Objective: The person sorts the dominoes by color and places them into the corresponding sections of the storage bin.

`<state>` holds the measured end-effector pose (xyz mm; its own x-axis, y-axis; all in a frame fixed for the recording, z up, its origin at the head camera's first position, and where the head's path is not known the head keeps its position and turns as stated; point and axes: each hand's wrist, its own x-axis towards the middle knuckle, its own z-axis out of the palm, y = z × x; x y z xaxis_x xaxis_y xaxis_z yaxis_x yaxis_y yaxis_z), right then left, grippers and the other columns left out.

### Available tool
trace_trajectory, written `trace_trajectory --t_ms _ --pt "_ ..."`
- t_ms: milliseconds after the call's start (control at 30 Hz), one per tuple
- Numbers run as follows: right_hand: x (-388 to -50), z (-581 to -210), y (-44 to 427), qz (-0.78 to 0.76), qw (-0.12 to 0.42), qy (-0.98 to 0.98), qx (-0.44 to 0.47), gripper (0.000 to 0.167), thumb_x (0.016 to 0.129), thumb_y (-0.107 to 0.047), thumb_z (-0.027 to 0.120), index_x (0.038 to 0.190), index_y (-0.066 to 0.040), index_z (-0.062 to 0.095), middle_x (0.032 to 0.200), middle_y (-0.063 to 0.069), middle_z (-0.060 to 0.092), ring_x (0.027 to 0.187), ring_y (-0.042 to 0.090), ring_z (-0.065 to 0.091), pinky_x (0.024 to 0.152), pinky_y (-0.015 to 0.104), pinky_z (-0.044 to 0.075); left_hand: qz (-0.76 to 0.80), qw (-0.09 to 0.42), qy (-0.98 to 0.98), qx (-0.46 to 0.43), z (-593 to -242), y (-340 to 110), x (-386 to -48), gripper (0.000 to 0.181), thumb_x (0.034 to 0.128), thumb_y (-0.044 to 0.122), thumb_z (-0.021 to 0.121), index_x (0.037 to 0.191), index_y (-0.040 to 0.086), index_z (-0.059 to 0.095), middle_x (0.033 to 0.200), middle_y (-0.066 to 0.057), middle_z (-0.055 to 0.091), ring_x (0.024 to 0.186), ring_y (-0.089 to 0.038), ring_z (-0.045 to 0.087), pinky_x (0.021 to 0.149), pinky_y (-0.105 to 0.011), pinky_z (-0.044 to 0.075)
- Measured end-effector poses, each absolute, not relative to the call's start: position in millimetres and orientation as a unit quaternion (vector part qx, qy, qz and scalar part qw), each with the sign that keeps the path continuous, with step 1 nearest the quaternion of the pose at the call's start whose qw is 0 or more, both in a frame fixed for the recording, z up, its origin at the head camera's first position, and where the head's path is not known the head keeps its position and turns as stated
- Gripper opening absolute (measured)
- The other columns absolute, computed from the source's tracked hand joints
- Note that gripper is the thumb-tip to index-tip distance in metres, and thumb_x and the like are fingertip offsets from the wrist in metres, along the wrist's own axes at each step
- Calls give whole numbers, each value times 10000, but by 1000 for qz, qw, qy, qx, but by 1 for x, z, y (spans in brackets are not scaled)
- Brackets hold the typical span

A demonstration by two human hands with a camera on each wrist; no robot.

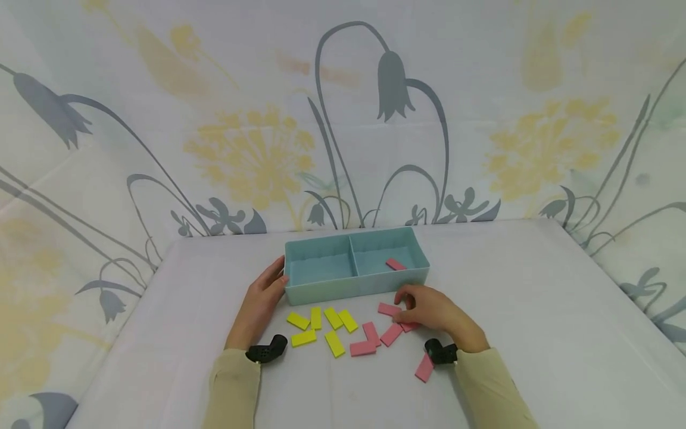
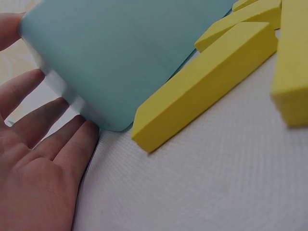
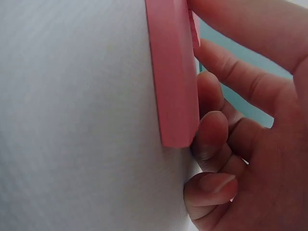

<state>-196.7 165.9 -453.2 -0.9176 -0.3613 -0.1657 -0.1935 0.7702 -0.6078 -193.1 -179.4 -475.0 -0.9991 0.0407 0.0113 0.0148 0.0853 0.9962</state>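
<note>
The left hand [image 1: 262, 294] rests at the left end of a pale blue two-compartment box [image 1: 321, 288]. Its fairly straight fingers [image 2: 24, 89] touch the side wall, and its thumb meets the near corner by the rim. In front of the box's right half, the right hand [image 1: 431, 307] pinches one end of a pink block [image 1: 387, 308] between thumb and index finger. That hand's other fingers [image 3: 211, 134] are curled beside a nearer pink block [image 3: 174, 82], partly under the hand in the head view. One pink block [image 1: 395, 264] lies in the right compartment.
Several yellow blocks [image 1: 333, 344] lie in front of the box's left half. More pink blocks [image 1: 363, 348] are scattered right of them, and one pink block [image 1: 424, 368] lies by the right wrist. A flowered cloth [image 1: 354, 149] hangs behind the white table [image 1: 509, 286].
</note>
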Motion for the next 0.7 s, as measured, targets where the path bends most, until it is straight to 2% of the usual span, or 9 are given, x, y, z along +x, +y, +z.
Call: trace_trajectory --t_ms 300,500,700 --pt "-195 -452 166 -312 131 928 -157 191 741 -220 715 874 -165 589 683 -7 465 604 144 433 521 273 356 674 11 738 16 -474 -178 -193 517 900 314 520 1380 271 331 1408 80 306 1264 -97 294 1031 -370 286" --pt "-196 -452 170 -327 141 922 -151 188 739 -245 714 860 -164 596 703 -4 478 645 145 452 544 279 374 679 15 734 15 -474 -178 -193 499 900 324 518 1366 312 339 1401 109 304 1270 -99 288 1033 -370 281" --pt "-200 -452 175 -366 167 903 -150 232 731 -294 716 866 -141 606 753 8 500 725 157 459 599 285 386 700 17 714 32 -475 -179 -195 527 907 281 515 1391 252 310 1429 61 269 1300 -137 244 1049 -379 248"
